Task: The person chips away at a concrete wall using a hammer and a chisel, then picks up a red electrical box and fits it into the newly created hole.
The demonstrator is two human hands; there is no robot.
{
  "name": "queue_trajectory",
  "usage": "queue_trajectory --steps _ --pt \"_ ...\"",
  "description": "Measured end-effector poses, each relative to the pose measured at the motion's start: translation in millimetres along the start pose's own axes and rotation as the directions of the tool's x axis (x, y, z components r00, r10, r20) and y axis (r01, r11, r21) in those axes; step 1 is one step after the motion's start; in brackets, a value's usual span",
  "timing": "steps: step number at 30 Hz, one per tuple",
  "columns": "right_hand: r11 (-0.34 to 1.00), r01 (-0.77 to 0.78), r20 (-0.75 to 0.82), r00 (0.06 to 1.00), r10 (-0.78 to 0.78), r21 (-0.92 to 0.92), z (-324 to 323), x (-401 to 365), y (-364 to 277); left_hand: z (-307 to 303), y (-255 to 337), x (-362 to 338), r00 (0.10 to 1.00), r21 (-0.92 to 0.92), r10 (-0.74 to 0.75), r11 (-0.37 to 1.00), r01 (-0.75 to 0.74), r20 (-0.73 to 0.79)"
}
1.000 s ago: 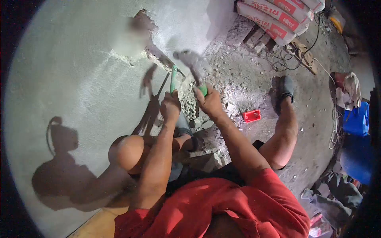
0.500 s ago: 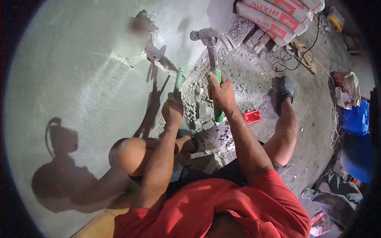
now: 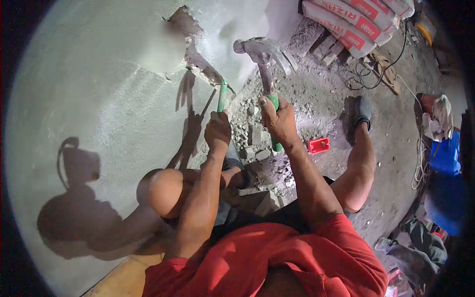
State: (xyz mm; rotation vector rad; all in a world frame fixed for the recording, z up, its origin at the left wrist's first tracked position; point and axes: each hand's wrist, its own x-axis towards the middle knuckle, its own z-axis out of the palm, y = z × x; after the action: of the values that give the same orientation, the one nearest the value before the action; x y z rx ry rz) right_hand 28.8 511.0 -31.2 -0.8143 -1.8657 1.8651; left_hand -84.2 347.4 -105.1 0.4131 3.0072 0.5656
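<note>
My right hand (image 3: 280, 120) is wrapped around the green grip of a claw hammer (image 3: 263, 62), thumb along the handle. The hammer is raised over the rubble, its face toward the wall and its claw to the right. In my left hand (image 3: 217, 130) is a slim green-handled chisel (image 3: 222, 96), its upper end sticking out of the fist close to the wall. Beyond it, a rough broken channel (image 3: 195, 52) runs down the grey plastered wall (image 3: 123, 109) to near the floor.
Broken rubble (image 3: 255, 133) covers the floor along the wall. A red electrical box (image 3: 318, 145) lies right of my right hand. Stacked cement bags (image 3: 346, 24) stand at the back, with a black cable (image 3: 368, 79) near them. A blue container (image 3: 445, 156) is far right.
The hammer head has tipped slightly, and its shadow has left the broken channel. Both hands keep their grips. The whole view has shifted a little.
</note>
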Motion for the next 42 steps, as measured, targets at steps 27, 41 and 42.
queue_trajectory --steps 27,41,42 --pt "0.897 0.05 0.114 0.993 0.001 -0.44 20.1 28.1 39.5 11.1 -5.9 4.7 0.999 -0.156 0.037 0.987 -0.04 -0.023" --pt "0.999 0.021 -0.024 1.0 -0.02 0.043 -7.1 3.6 -4.8 13.4 -7.1 1.1 0.997 -0.076 0.027 0.997 -0.021 0.075" --pt "1.0 0.01 -0.018 1.0 -0.01 0.029 -6.6 2.1 -1.1 14.7 -7.7 3.0 0.997 -0.077 0.021 0.997 -0.016 0.071"
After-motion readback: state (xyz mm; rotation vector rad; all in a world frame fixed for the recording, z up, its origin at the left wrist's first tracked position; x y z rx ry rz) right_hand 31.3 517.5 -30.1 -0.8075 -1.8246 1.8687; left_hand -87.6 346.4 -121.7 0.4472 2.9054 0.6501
